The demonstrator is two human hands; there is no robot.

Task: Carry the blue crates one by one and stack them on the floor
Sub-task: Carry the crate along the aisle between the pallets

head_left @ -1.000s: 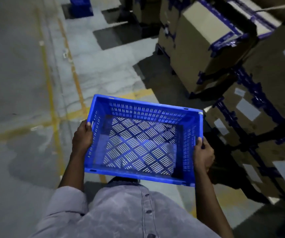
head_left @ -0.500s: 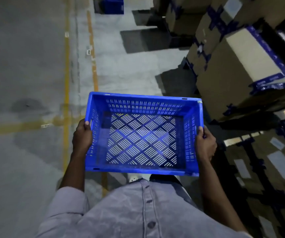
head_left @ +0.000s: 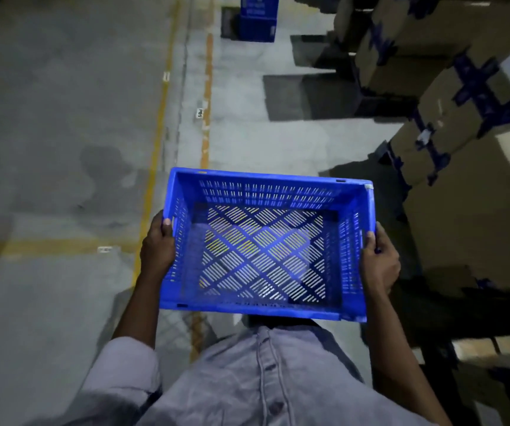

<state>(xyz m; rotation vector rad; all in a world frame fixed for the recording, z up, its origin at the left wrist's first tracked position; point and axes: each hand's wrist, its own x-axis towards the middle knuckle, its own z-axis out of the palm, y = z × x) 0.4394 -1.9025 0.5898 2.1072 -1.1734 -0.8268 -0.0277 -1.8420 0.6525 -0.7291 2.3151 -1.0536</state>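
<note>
The person holds a blue, slotted, rectangular plastic crate level at waist height, above the grey concrete floor. The left hand grips the left short wall with the thumb hooked over the rim, and the right hand grips the right short wall likewise. Empty and perforated, the crate looks light and stiff. Its smooth plastic may slip, so the 2 short-side rims seem the surest hold. A blue boxy shape, probably stacked crates, stands far ahead near strapped brown cardboard boxes.
</note>
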